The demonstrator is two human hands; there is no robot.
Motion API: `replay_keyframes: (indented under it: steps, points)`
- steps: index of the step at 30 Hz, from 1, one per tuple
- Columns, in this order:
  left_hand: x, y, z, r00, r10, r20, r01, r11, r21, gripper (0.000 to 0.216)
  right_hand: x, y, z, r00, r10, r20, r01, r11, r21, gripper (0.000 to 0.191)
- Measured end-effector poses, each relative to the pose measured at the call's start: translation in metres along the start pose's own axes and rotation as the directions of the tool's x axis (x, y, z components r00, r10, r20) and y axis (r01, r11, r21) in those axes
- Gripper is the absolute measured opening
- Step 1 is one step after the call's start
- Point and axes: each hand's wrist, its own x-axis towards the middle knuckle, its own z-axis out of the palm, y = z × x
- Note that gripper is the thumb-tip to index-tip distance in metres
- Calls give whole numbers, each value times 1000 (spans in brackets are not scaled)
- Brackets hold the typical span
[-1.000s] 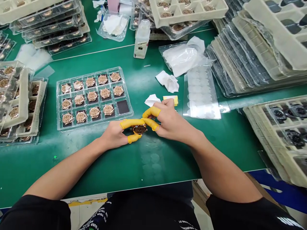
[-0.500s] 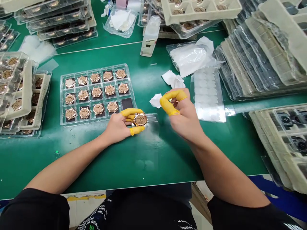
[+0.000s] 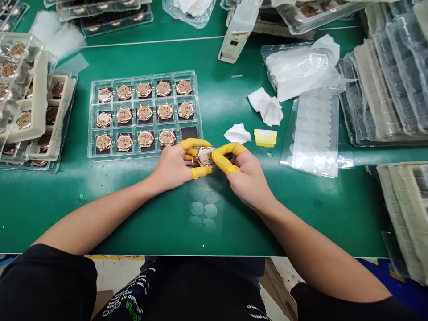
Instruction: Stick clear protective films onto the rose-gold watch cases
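Watch case (image 3: 204, 157) pinched in your left hand (image 3: 174, 167); your right hand (image 3: 249, 178) is back, fingertips closed narrow on its rim.

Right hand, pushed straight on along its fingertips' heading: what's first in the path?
The watch case pinched in the left hand; the right hand looks to be touching its edge. Behind that lies the clear tray, though depth is hard to judge.

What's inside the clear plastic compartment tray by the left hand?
Clear plastic compartment tray: fourteen round rose-gold watch cases, one per cell; the near-right cell holds only a dark pad. The pads under the cases are mostly covered.
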Motion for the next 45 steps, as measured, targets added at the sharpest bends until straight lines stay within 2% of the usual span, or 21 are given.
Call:
replay_keyframes:
  steps: [8, 17, 27, 29, 31, 34, 35, 37, 38, 40, 42, 43, 45]
  points:
    - [0, 0, 0, 1000, 2, 3, -2, 1000, 15, 57, -1, -3, -1, 999, -33, 17, 34, 998, -49, 23]
    - [0, 1, 1, 1000, -7, 1, 7, 1000, 10, 57, -1, -1, 0, 998, -68, 1, 67, 993, -97, 29]
    - [0, 0, 1, 1000, -5, 2, 5, 1000, 16, 57, -1, -1, 1, 996, -91, 18, 93, 991, -100, 25]
    - [0, 0, 1, 1000, -8, -1, 8, 1000, 21, 58, 0, 0, 3, 995, -103, -3, 102, 990, -100, 25]
    - [0, 0, 0, 1000, -5, -7, 5, 1000, 30, 58, 4, -1, 1, 987, -128, -95, 123, 991, -56, 29]
    - [-1, 0, 0, 1000, 0, -19, 1, 999, 45, 58, 16, -3, -18, 935, -168, -311, 188, 981, 36, 28]
    - [-1, 0, 0, 1000, -2, -19, 3, 999, 45, 58, 20, -4, -29, 905, -198, -376, 218, 976, 10, 28]
    - [0, 1, 0, 1000, -10, -15, 11, 999, 38, 58, 30, -3, -58, 851, -292, -437, 228, 954, -194, 34]
    - [0, 1, 0, 1000, -12, -14, 13, 999, 34, 58, 35, -1, -73, 846, -333, -417, 193, 920, -342, 33]
    - [0, 0, 0, 1000, -13, -13, 13, 999, 30, 58, 41, 7, -100, 907, -318, -277, 105, 806, -583, 21]
    - [1, 0, 0, 1000, -11, -12, 11, 1000, 28, 59, 46, 21, -119, 958, -262, -115, 109, 706, -699, 34]
    - [1, 0, 0, 1000, -10, -10, 10, 1000, 26, 59, 47, 28, -124, 966, -252, -58, 132, 671, -729, 36]
    - [0, 0, 0, 1000, -8, -7, 9, 1000, 26, 59, 48, 39, -129, 961, -277, -5, 172, 610, -773, 23]
